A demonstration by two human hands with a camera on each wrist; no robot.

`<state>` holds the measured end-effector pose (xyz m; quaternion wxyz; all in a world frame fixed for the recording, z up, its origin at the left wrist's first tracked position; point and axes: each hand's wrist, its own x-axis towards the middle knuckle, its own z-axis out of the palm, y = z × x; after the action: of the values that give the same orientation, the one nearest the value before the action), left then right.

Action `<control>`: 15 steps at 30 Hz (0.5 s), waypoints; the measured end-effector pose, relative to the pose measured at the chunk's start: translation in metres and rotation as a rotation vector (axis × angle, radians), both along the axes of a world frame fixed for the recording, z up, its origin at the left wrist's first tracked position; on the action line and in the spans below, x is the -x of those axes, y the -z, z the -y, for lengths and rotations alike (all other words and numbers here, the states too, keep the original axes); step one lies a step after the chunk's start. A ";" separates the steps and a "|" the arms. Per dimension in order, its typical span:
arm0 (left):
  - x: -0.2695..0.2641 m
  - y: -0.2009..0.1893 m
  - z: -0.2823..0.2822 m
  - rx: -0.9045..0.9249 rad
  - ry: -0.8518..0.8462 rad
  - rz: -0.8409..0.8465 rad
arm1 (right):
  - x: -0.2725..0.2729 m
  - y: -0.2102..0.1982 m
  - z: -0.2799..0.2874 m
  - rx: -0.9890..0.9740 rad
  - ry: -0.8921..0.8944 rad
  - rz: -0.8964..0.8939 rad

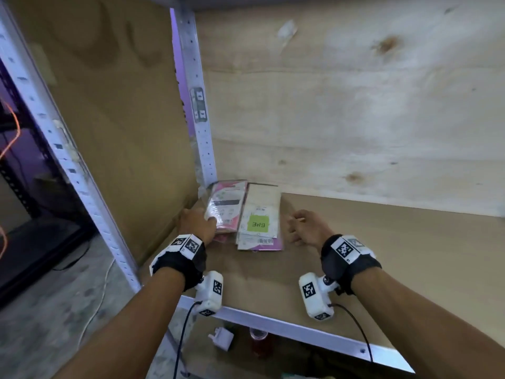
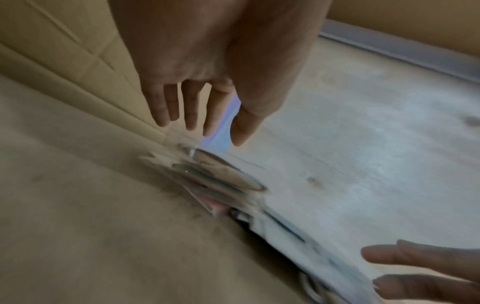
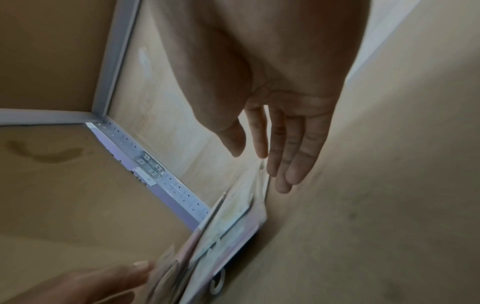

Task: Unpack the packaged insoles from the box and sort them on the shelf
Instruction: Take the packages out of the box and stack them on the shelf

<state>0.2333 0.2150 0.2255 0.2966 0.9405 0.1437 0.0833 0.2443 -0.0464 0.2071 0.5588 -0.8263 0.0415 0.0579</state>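
Observation:
Two short stacks of packaged insoles lie side by side in the back left corner of the brown shelf board [image 1: 382, 255]. The left stack is topped by a pink pack in clear plastic [image 1: 225, 206]. On the right stack the top pack is pale with a green label [image 1: 259, 218]. My left hand [image 1: 203, 221] is open, its straight fingers [image 2: 192, 111] at the pink pack's left side. My right hand [image 1: 296, 228] is open just right of the pale stack and holds nothing, its fingers [image 3: 283, 156] beside the stack's edge [image 3: 233, 222]. The wrist views are blurred.
A perforated metal upright [image 1: 200, 127] stands in the corner, with a plywood back wall [image 1: 355, 105] and a cardboard side panel [image 1: 109, 119]. The shelf's metal front rail [image 1: 287, 326] runs under my wrists. Below it sit a white plug [image 1: 222, 337] and a reddish container [image 1: 258, 340].

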 end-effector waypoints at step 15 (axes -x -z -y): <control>0.187 0.025 0.133 0.372 0.420 0.213 | 0.232 -0.010 0.082 -0.020 -0.141 -0.079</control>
<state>0.0463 0.0822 0.2003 0.4881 0.8650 -0.0730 0.0906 0.0127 -0.1283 0.2175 0.5593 -0.8187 0.0044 0.1299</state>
